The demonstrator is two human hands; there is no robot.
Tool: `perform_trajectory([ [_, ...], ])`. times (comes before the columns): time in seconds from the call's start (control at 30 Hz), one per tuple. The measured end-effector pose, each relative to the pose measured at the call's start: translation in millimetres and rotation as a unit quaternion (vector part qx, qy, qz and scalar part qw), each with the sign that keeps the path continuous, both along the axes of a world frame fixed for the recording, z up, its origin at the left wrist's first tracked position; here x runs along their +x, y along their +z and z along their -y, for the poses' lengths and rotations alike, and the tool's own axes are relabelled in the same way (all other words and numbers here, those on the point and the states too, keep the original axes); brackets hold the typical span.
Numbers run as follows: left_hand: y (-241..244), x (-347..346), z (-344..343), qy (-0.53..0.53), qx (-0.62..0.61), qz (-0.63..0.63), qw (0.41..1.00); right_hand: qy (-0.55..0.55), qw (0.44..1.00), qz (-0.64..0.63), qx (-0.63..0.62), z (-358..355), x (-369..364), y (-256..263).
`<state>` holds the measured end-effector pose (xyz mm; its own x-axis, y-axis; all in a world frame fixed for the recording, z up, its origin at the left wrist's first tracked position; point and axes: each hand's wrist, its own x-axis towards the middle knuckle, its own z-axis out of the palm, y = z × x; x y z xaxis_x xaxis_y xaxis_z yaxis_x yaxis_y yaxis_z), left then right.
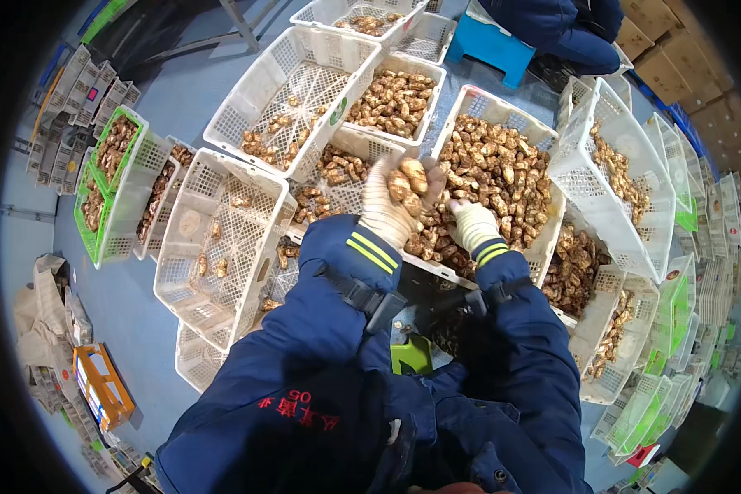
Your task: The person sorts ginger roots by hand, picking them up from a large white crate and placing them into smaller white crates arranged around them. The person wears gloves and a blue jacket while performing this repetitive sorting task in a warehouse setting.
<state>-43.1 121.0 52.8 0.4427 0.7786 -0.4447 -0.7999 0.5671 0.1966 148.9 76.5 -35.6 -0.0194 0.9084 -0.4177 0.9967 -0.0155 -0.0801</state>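
My left hand, in a pale knit glove, is palm up and cradles several brown-and-cream mushrooms. The glove's fingertips are stained brown. To its right, my right hand, gloved alike, reaches down into the near part of a white plastic crate heaped with mushrooms. Its fingertips touch the pile; whether they pinch a mushroom is hidden. Below and left of my left hand stands a perforated white crate with loose groups of mushrooms on its bottom.
Tilted white crates holding a few mushrooms stand left and beyond. On the right, another crate leans over a heap of darker mushrooms. A person sits near a blue plastic stool. Cardboard boxes are stacked behind.
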Motion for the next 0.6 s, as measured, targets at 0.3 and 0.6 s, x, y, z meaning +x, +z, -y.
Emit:
perform_trajectory([
  [0.3, 0.0, -2.7, 2.1, 0.029, 0.031, -0.076, 0.996, -0.075, 0.993, 0.089, 0.017, 3.1, 22.9, 2.5],
  [0.6, -6.4, -13.9, -9.5, 0.091, -0.020, -0.020, 0.995, -0.087, 0.994, 0.003, 0.060, -12.9, 0.2, -22.8],
])
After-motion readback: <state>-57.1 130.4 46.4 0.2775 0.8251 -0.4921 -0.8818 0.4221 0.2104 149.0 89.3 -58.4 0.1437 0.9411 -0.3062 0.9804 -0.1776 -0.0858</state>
